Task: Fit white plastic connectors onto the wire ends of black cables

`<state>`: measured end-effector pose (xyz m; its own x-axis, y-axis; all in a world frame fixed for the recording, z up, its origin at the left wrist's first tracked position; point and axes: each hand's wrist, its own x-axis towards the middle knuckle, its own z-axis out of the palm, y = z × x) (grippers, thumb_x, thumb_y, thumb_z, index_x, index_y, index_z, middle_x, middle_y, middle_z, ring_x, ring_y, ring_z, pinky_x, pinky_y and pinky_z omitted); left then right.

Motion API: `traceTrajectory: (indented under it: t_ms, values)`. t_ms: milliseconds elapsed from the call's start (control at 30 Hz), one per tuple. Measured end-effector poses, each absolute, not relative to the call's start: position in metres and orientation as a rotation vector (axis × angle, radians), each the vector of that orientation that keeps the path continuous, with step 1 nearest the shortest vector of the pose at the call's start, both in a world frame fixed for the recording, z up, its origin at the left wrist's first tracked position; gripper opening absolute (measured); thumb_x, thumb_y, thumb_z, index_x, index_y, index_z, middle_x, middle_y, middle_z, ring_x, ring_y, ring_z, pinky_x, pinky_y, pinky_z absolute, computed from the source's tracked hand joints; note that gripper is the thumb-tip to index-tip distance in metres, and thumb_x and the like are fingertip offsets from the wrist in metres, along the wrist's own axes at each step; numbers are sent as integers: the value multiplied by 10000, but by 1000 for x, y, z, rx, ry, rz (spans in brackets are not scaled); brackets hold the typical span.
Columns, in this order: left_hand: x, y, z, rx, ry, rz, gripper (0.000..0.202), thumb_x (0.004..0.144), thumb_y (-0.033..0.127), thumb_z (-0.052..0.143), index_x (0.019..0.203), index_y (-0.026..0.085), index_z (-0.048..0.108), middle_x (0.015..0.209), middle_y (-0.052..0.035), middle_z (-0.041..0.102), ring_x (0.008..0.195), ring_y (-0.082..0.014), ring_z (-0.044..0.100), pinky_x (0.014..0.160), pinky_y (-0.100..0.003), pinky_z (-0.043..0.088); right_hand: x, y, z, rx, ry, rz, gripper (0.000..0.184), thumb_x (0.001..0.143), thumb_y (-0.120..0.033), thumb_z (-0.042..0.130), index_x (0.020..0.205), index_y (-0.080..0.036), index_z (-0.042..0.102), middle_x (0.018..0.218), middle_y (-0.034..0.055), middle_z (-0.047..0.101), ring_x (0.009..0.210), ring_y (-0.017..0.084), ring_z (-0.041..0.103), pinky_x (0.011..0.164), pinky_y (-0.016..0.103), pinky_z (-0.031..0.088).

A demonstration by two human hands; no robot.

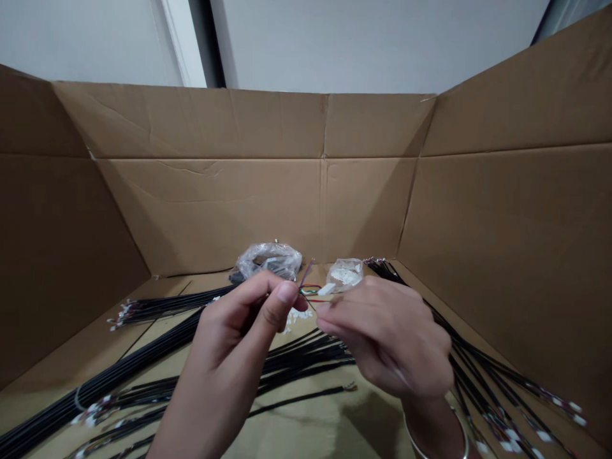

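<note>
My left hand (239, 347) is closed, thumb and forefinger pinching the end of a cable from which thin coloured wires (306, 273) fan out. One purple wire sticks up, while orange, green and red ones run to the right. A small white connector (327, 289) sits at the ends of some of these wires, just above my right fingertips. My right hand (394, 338) is closed too, its fingertips pinching a thin wire (312, 306) from the same cable. Its fingers hide the end of that wire.
Black cables with white connectors lie in bundles at left (109, 382), centre (306, 363) and right (471, 357). Behind my hands are a clear plastic bag (270, 258), a smaller bag of white pieces (346, 273) and loose white connectors (297, 317). Cardboard walls (215, 210) enclose the surface.
</note>
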<state>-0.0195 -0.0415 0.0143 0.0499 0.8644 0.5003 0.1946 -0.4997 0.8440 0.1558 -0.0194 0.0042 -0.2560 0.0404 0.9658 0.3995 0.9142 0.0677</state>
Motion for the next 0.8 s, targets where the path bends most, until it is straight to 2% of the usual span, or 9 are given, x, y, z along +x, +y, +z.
traceTrajectory:
  t_ms: [133, 267, 433, 533, 667, 800]
  values:
    - [-21, -45, 15, 1756, 1053, 1494, 305, 1006, 427, 640, 759, 251, 676, 732, 34, 587, 679, -132, 490, 593, -196, 426, 155, -18, 3, -315, -1759, -328, 97, 997, -139, 689, 942, -210, 725, 757, 10, 810, 618, 180, 735, 613, 322, 559]
    - [-21, -46, 19, 1799, 1036, 1522, 318, 1009, 412, 643, 736, 251, 676, 646, 51, 508, 569, -113, 373, 488, -192, 342, 154, -15, 1, -328, -1660, -161, 140, 972, -70, 702, 970, -209, 721, 797, 2, 804, 653, 143, 709, 630, 275, 562]
    - [-23, -43, 18, 1773, 995, 1513, 302, 1010, 453, 641, 788, 270, 733, 726, 29, 611, 646, -118, 473, 548, -180, 401, 155, -16, 3, -398, -1639, 55, 139, 948, -80, 745, 943, -218, 746, 778, -11, 784, 650, 133, 691, 583, 245, 542]
    - [-26, -41, 14, 1733, 988, 1514, 344, 1016, 476, 631, 754, 271, 719, 701, 27, 591, 637, -125, 450, 546, -182, 403, 154, -20, 5, -374, -1651, 122, 121, 947, -88, 752, 932, -209, 751, 780, -5, 791, 636, 132, 682, 569, 247, 535]
    - [-29, -42, 14, 1700, 956, 1460, 448, 1002, 541, 620, 661, 253, 653, 629, 28, 501, 601, -127, 413, 530, -184, 398, 153, -24, 5, -340, -1658, 83, 121, 943, -75, 756, 940, -196, 748, 819, 2, 813, 638, 120, 680, 626, 255, 564]
    - [-29, -43, 17, 1624, 1018, 1424, 526, 954, 632, 642, 602, 242, 635, 619, 15, 512, 590, -132, 437, 515, -196, 417, 153, -27, 4, -300, -1671, 22, 117, 970, -84, 731, 1000, -197, 742, 878, 22, 832, 730, 148, 746, 713, 294, 610]
